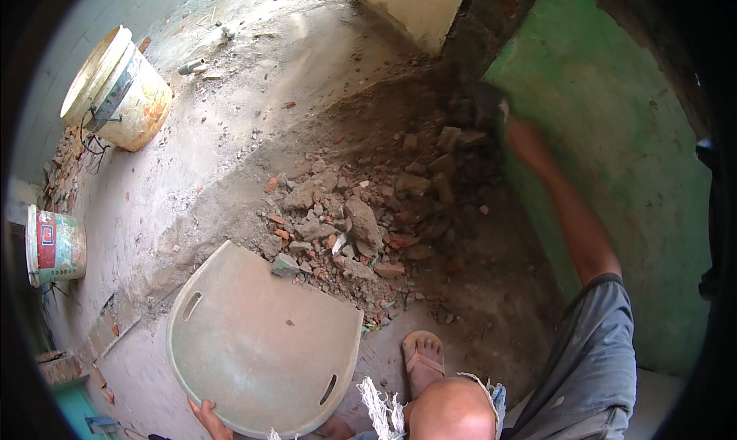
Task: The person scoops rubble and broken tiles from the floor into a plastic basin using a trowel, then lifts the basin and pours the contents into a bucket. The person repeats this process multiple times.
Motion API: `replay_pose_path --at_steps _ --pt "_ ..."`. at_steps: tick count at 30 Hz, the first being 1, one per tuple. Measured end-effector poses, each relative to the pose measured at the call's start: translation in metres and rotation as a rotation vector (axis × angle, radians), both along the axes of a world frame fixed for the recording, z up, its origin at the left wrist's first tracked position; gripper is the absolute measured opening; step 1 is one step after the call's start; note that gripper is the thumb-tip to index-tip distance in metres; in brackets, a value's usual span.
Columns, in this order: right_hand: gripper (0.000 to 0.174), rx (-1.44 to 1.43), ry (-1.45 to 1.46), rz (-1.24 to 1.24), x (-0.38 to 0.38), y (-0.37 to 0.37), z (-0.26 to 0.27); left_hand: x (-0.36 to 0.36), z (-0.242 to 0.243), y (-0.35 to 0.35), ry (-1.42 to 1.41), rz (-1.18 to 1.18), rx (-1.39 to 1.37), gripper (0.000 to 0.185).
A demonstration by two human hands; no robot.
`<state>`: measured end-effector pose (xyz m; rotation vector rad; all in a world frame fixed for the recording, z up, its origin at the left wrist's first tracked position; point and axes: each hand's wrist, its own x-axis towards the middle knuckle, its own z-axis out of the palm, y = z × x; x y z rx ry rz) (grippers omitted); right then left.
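Note:
My left hand (211,420) grips the near rim of a dusty plastic debris scoop (265,336) with two slotted handholds. Its straight front edge meets a heap of rubble (357,227) made of broken mortar, brick pieces and loose dirt. A small crumb lies on the otherwise bare scoop. My right hand (511,123) reaches to the far right side of the heap, close to the green wall (604,140). There it is blurred and in shadow against a dark shape (488,101); I cannot tell whether that is a tool.
A stained white bucket (129,94) stands at the upper left, and a smaller paint bucket (63,247) at the left edge. A short pipe piece (192,66) lies on the dusty floor (190,146). A wall corner (420,8) juts in at the top. My sandalled foot (423,353) is beside the rubble.

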<state>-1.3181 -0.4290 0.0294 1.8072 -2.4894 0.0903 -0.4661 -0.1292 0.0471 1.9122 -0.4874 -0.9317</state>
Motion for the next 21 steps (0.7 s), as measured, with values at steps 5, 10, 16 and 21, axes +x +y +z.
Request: replay_pose_path --at_steps 5,10,16,21 --pt "0.020 0.188 0.007 0.139 0.006 -0.007 0.032 -0.001 0.001 -0.002 -0.035 -0.013 0.014 0.078" --pt "0.025 0.536 0.035 0.226 0.044 0.034 0.073 -0.004 -0.004 0.000 -0.010 0.044 -0.005 0.078" --pt "0.033 0.154 -0.002 0.132 0.041 0.031 0.059 -0.006 0.001 -0.003 0.019 0.035 0.010 0.079" --pt "0.032 0.039 -0.080 -0.013 0.007 -0.032 0.022 -0.017 0.008 -0.008 0.011 0.111 0.025 0.079"
